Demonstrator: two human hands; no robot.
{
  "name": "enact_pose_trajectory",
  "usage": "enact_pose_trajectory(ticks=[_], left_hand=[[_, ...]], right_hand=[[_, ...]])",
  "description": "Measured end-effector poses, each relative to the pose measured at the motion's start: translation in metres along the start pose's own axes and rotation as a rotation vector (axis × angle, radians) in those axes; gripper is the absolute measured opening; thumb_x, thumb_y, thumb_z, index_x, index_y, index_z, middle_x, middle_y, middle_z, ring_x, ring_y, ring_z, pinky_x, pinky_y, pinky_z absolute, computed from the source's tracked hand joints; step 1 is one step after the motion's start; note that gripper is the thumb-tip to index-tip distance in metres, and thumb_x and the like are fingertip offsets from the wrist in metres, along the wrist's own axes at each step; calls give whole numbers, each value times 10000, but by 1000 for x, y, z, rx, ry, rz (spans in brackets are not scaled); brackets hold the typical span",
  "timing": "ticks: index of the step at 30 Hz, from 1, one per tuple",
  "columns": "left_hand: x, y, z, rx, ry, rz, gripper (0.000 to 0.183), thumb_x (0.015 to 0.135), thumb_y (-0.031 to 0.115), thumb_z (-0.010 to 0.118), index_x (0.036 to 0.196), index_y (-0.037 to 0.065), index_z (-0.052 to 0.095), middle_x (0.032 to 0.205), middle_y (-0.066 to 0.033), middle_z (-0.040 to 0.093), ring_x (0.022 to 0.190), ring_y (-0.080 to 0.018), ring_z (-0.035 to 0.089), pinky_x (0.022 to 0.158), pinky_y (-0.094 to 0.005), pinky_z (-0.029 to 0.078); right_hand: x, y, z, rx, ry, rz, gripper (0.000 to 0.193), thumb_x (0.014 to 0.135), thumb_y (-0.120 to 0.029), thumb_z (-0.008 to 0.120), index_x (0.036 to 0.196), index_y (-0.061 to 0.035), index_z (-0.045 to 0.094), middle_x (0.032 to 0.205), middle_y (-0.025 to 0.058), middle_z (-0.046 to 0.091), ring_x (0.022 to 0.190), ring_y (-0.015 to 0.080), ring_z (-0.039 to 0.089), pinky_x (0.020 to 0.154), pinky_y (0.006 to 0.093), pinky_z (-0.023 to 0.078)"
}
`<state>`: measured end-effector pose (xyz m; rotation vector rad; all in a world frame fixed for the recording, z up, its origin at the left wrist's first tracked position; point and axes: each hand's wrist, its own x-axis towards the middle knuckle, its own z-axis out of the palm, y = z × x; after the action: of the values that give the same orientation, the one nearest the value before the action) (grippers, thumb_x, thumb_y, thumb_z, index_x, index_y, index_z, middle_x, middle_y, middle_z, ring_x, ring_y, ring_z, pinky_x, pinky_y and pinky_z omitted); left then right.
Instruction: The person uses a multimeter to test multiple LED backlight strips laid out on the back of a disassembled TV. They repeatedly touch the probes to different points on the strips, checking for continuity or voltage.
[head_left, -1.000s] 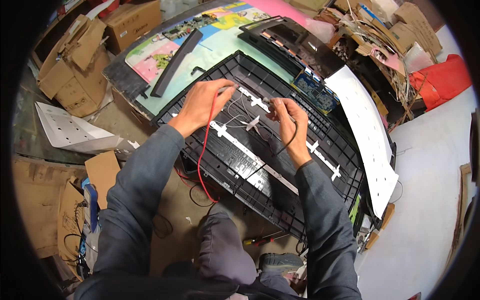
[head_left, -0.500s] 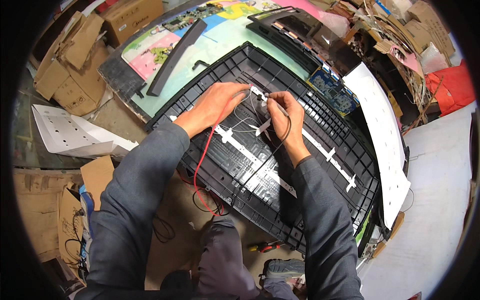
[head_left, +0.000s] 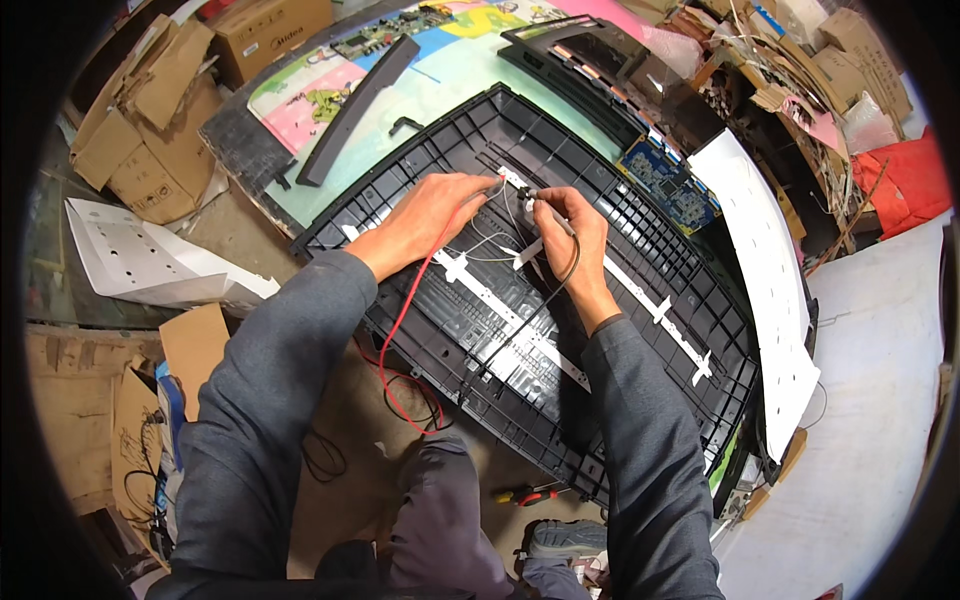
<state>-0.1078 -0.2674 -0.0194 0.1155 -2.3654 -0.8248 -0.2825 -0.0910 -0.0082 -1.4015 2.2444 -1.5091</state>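
A large black ribbed plastic panel point(head_left: 690, 270) lies tilted before me, with white LED strips point(head_left: 640, 297) fixed along it. My left hand point(head_left: 425, 212) pinches the end of a red test lead point(head_left: 402, 318) at the upper end of the far strip. Just right of it, my right hand point(head_left: 580, 235) is closed on the end of a black test lead point(head_left: 545, 305), also at that strip. The fingers largely hide both probes, and contact cannot be made out. Thin pale wires point(head_left: 485, 245) loop between my hands, above a nearer LED strip point(head_left: 500, 312).
On the table beyond lie a dark bar point(head_left: 358, 112), a green circuit board point(head_left: 385, 38) and a dark frame with a blue board point(head_left: 665, 180). White perforated sheets flank the panel at right point(head_left: 760, 270) and left point(head_left: 140, 255). Screwdrivers point(head_left: 527, 495) lie on the floor.
Both hands stay at the far strip's upper end. My left fingertips have shifted slightly down, and the red lead's loop has swung a little left. The view has moved slightly.
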Motion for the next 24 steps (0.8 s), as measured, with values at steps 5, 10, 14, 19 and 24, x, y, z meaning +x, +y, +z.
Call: enact_pose_trajectory(ticks=[5, 10, 14, 19, 24], left_hand=[[0, 1, 2, 4, 0, -5, 317, 1033, 78, 699, 1335, -14, 718, 1073, -246, 779, 958, -412, 765, 842, -450, 600], [0, 2, 2, 13, 15, 25, 323, 1025, 64, 705, 1339, -13, 718, 1065, -243, 779, 950, -409, 768, 831, -447, 604], [-1, 3, 2, 26, 7, 15, 327, 1018, 49, 709, 1339, -15, 718, 1065, -241, 780, 948, -408, 769, 823, -446, 606], [0, 2, 5, 12, 14, 18, 314, 1011, 51, 691, 1316, -24, 710, 1031, -254, 756, 961, -451, 734, 820, -501, 589], [-1, 4, 3, 36, 6, 9, 315, 1016, 30, 704, 1327, -26, 714, 1035, -245, 768, 932, -410, 764, 811, -443, 603]], right_hand=[[0, -2, 1, 13, 4, 10, 234, 964, -150, 749, 1119, 23, 774, 990, 173, 805, 914, 261, 791, 856, 365, 595], [1, -2, 1, 2, -18, 47, 235, 968, -151, 745, 1123, 22, 777, 983, 172, 805, 927, 263, 791, 862, 366, 594], [2, -4, 1, -9, -22, 58, 229, 970, -146, 746, 1121, 24, 779, 981, 170, 807, 917, 249, 789, 857, 360, 595], [1, -4, 2, 20, -14, 54, 222, 973, -140, 749, 1118, 25, 780, 969, 164, 806, 888, 233, 782, 836, 356, 595], [1, -2, 2, 3, -13, 33, 222, 971, -140, 751, 1117, 24, 782, 954, 161, 804, 876, 232, 779, 830, 353, 593]])
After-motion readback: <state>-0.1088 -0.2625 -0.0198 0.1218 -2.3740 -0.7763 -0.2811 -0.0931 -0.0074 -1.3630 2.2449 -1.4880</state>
